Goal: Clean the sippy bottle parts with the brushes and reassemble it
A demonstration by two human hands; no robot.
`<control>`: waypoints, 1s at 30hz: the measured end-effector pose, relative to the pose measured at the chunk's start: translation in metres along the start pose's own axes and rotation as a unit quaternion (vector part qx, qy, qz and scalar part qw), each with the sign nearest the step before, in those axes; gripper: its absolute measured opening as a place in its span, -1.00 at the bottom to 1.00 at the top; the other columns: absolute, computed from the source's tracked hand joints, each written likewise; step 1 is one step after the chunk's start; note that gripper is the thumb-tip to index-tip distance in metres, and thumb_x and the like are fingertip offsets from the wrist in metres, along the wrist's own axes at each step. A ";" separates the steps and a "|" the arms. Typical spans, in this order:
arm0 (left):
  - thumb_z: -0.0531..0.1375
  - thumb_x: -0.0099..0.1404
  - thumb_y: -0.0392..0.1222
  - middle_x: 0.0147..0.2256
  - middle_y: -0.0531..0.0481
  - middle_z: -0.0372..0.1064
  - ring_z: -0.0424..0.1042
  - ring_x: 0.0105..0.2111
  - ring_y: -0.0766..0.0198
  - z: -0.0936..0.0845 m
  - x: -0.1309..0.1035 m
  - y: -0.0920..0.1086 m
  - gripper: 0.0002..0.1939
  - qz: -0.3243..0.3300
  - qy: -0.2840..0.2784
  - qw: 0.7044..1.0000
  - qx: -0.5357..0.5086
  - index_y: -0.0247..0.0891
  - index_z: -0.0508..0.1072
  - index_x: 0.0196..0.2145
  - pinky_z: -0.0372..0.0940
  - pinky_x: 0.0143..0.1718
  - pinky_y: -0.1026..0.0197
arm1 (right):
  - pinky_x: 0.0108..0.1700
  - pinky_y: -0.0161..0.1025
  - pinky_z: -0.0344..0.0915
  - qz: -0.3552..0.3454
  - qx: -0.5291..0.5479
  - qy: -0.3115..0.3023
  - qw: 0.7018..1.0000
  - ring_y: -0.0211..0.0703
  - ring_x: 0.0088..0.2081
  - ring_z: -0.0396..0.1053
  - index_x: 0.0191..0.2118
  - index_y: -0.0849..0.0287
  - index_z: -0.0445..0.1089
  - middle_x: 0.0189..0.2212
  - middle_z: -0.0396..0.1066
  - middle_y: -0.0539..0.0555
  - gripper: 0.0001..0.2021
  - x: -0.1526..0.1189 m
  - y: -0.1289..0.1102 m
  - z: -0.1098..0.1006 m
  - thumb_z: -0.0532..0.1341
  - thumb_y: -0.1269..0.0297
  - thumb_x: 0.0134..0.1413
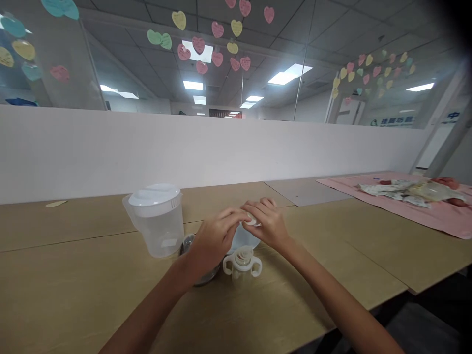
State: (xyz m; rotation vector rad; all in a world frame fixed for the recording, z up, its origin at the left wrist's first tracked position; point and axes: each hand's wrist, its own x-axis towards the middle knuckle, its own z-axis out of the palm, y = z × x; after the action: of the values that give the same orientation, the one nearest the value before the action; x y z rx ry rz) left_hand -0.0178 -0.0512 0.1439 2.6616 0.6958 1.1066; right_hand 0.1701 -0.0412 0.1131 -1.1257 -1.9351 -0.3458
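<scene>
Both my hands meet above a pale bluish basin, with their fingers bent round a small white piece. My left hand holds it from the left, and my right hand grips it from the right. Fingers cover most of the piece, so its exact kind is hidden. Just below stands a baby bottle upright on the table, with two white side handles and an open-looking top. A shiny metal bowl lies partly hidden behind my left hand and wrist.
A translucent lidded pitcher stands left of my hands on the brown table. At the right, a pink cloth bears crumpled patterned fabric and a doll-like figure. A white low wall with glass above closes off the back.
</scene>
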 end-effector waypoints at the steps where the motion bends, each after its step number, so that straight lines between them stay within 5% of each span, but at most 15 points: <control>1: -0.09 0.28 -0.25 -0.08 -0.01 0.30 0.29 -0.10 0.26 0.004 -0.005 0.000 -0.67 -0.002 0.004 1.000 0.000 -0.14 0.28 -0.04 0.18 -0.07 0.22 | -0.05 -0.05 0.03 0.041 0.014 0.029 0.999 -0.01 -0.17 0.23 -0.16 0.13 0.35 -0.16 0.37 0.15 -0.71 -0.008 0.002 0.001 0.13 0.16 -0.03; 4: -0.03 0.25 -0.11 0.13 -0.14 0.02 0.07 0.09 0.12 0.023 -0.027 -0.010 -0.45 -0.019 -0.009 1.000 -0.013 -0.20 -0.08 0.16 0.06 0.07 0.08 | -0.09 -0.10 0.13 0.194 0.126 0.137 0.963 -0.04 -0.14 0.25 -0.06 0.15 0.23 -0.15 0.33 0.15 -0.64 -0.034 0.000 0.012 0.06 0.11 0.03; 6: 0.04 0.20 -0.06 0.17 -0.18 -0.10 -0.02 0.14 0.07 0.042 -0.045 -0.022 -0.32 -0.029 -0.040 0.998 -0.038 -0.21 -0.20 0.19 0.01 0.10 0.02 | -0.12 -0.15 0.17 0.222 0.197 0.119 0.947 -0.09 -0.16 0.27 -0.05 0.15 0.19 -0.18 0.34 0.14 -0.66 -0.051 -0.008 0.025 -0.01 0.13 0.09; 9: 0.13 0.12 -0.02 0.15 -0.22 -0.05 0.01 0.13 0.05 0.076 -0.065 -0.038 -0.19 -0.055 -0.035 0.995 -0.079 -0.22 -0.24 0.19 0.05 0.08 -0.02 | -0.12 -0.13 0.15 0.166 0.166 0.054 0.971 -0.08 -0.19 0.25 -0.18 0.16 0.27 -0.26 0.33 0.13 -0.73 -0.068 -0.021 0.046 0.05 0.15 0.04; 13: 0.13 0.12 -0.09 0.08 -0.21 0.08 0.13 0.06 0.09 0.105 -0.077 -0.048 -0.30 -0.096 0.015 0.992 -0.082 -0.21 -0.10 0.14 0.12 0.04 0.01 | -0.18 -0.09 0.16 0.102 0.098 0.021 0.990 -0.05 -0.27 0.22 -0.31 0.16 0.33 -0.41 0.29 0.10 -0.78 -0.075 -0.026 0.063 0.14 0.15 -0.07; 20: 0.12 0.12 -0.05 0.10 -0.24 -0.01 0.19 0.02 0.07 0.114 -0.087 -0.048 -0.30 -0.137 0.084 0.979 -0.126 -0.18 -0.14 0.12 0.20 -0.02 0.03 | -0.13 -0.13 0.20 0.130 0.177 0.038 0.975 -0.06 -0.18 0.25 -0.01 0.12 0.11 -0.23 0.26 0.13 -0.54 -0.083 -0.025 0.065 0.14 0.19 -0.09; 26: 0.11 0.13 -0.05 0.03 -0.22 0.05 0.20 0.01 0.05 0.117 -0.090 -0.054 -0.38 -0.110 0.093 0.983 -0.110 -0.16 -0.08 0.08 0.22 -0.05 0.04 | -0.10 -0.16 0.19 0.151 0.314 -0.007 0.937 -0.07 -0.16 0.26 -0.13 0.14 0.18 -0.20 0.29 0.13 -0.71 -0.088 -0.022 0.067 0.01 0.16 0.02; 30: 0.12 0.13 -0.07 0.00 -0.21 0.05 0.18 0.01 0.07 0.120 -0.090 -0.059 -0.38 -0.083 0.100 0.988 -0.082 -0.14 -0.10 0.07 0.20 -0.03 0.03 | 0.00 -0.13 0.10 0.146 0.347 0.017 0.926 -0.05 -0.05 0.18 -0.19 0.10 0.29 -0.14 0.25 0.11 -0.73 -0.083 -0.022 0.065 -0.04 0.21 0.03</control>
State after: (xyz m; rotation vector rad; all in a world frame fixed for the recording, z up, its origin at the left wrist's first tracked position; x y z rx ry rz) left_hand -0.0096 -0.0412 -0.0167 2.3319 0.8078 1.3335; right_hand 0.1367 -0.0626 0.0128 -0.8878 -1.6147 0.4532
